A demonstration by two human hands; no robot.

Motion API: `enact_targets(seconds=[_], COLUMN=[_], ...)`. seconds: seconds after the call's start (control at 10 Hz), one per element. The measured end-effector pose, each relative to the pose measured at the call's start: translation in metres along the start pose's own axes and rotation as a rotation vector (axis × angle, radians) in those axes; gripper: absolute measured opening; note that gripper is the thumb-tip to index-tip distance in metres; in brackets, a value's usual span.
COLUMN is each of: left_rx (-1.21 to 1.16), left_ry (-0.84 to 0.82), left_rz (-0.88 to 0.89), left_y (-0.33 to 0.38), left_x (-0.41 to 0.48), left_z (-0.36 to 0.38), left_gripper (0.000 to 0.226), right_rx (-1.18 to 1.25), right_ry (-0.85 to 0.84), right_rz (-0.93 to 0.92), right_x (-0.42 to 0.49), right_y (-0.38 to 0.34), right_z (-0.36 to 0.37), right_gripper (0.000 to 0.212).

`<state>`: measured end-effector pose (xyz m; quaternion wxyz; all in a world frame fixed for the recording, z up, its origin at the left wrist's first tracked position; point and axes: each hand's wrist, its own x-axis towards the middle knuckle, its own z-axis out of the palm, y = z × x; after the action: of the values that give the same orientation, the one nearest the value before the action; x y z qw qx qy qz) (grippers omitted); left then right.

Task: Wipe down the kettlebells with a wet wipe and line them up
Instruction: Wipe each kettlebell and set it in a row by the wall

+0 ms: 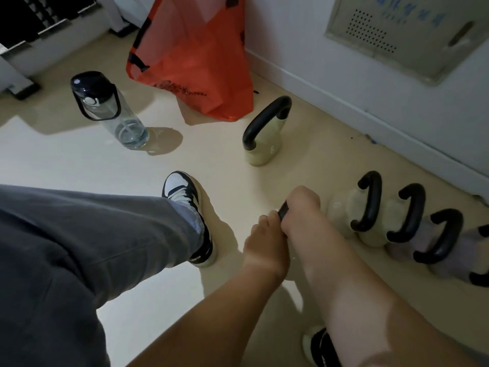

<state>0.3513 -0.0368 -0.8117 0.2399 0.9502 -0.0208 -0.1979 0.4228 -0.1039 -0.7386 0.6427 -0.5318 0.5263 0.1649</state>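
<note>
Both my hands close around the black handle of a kettlebell [282, 210] low on the floor; its body is hidden under my hands and forearms. My right hand [303, 205] holds the far end of the handle, and my left hand [263, 245] grips the near end. To the right, several pale kettlebells with black handles stand in a row along the wall, the nearest being a cream one [366, 205] and the one beside it [407, 215]. A lone cream kettlebell [263, 139] stands apart, farther back. No wet wipe is visible.
A clear water bottle [105, 109] with a dark lid stands on the floor at left. An orange plastic bag [190, 56] leans by the wall corner. My left shoe [190, 215] is planted beside the hands, my right shoe [320, 345] below them. The white baseboard [397, 128] runs along the right.
</note>
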Motion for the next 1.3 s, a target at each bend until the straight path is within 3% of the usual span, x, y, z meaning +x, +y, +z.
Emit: enact_targets(seconds=[0.1, 0.2, 0.3, 0.4, 0.5, 0.6, 0.7, 0.8, 0.9, 1.0, 1.1, 1.2, 1.3], left_rx=[-0.022, -0.065, -0.26, -0.345, -0.276, -0.344, -0.441, -0.463, -0.436, -0.426, -0.428, -0.41, -0.404], left_ry=[-0.058, -0.243, -0.301, -0.303, -0.166, -0.088, -0.022, 0.025, 0.021, 0.019, 0.007, 0.011, 0.029], left_rz=[-0.016, -0.013, -0.071, -0.236, -0.325, -0.35, -0.335, -0.303, -0.305, -0.357, -0.358, -0.316, -0.29], left_y=[-0.01, -0.022, -0.04, -0.055, -0.058, -0.049, -0.04, -0.04, -0.051, -0.061, -0.06, -0.052, -0.044], left_x=[0.0, -0.01, -0.024, -0.035, -0.038, -0.035, -0.029, -0.023, -0.021, -0.023, -0.026, -0.031, -0.035], left_z=[-0.01, -0.032, -0.043, -0.05, -0.054, -0.054, -0.054, -0.057, -0.056, -0.053, -0.05, -0.051, -0.056], left_gripper=[0.043, 0.063, 0.059, 0.086, 0.076, 0.07, 0.069, 0.066, 0.061, 0.06, 0.058, 0.053, 0.052], right_rx=[0.039, 0.031, 0.154, 0.172, 0.2, 0.152, -0.31, -1.116, -1.373, -1.443, -1.475, -1.395, -1.356], right_ry=[-0.057, -0.087, -0.144, -0.145, -0.087, 0.104, -0.028, -0.132, -0.083, -0.082, -0.145, -0.272, -0.263], right_rz=[0.01, 0.008, -0.003, -0.06, -0.027, -0.204, -0.707, -1.173, -1.289, -1.352, -1.295, -1.194, -1.28], right_x=[0.016, 0.012, 0.005, -0.001, -0.005, -0.006, -0.016, 0.015, 0.038, 0.024, 0.003, -0.018, -0.043], right_y=[0.024, 0.047, 0.078, 0.102, 0.093, 0.064, 0.042, 0.064, 0.093, 0.106, 0.134, 0.16, 0.158], right_z=[0.004, 0.005, 0.004, -0.006, -0.021, -0.025, -0.019, -0.027, -0.043, -0.047, -0.055, -0.074, -0.082], right_gripper=[0.021, 0.05, 0.062, 0.053, 0.047, 0.048, 0.049, 0.049, 0.047, 0.059, 0.061, 0.056, 0.046])
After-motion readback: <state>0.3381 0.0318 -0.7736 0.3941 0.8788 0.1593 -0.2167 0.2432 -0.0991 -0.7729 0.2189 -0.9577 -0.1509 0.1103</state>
